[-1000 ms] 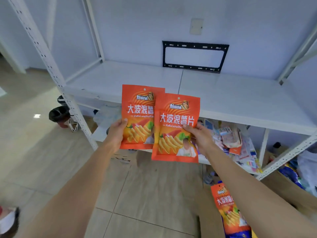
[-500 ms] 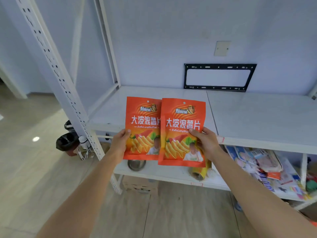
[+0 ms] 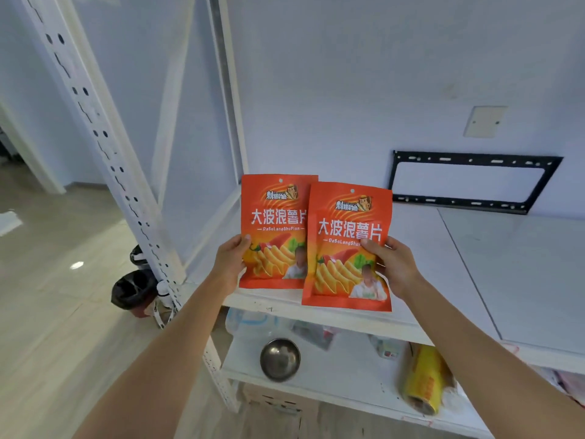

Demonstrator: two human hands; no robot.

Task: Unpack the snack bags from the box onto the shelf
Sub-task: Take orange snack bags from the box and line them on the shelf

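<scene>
- While both orange chip bags stand upright over the white shelf (image 3: 443, 248) front edge, left hand (image 3: 229, 261) grips left bag (image 3: 273, 229).
- Right hand (image 3: 394, 264) pinches right bag (image 3: 346, 248), overlapping its neighbour.
- Bare shelf spreads toward 3 o'clock.

White shelf (image 3: 474, 267) top bare; lower board with steel bowl (image 3: 279, 359) and yellow roll (image 3: 422, 380).

Soft even daylight, wide-angle edge bending

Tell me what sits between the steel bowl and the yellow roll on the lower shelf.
Head view: bare white lower shelf lies between steel bowl and yellow roll; blurred packets sit farther back.
</scene>
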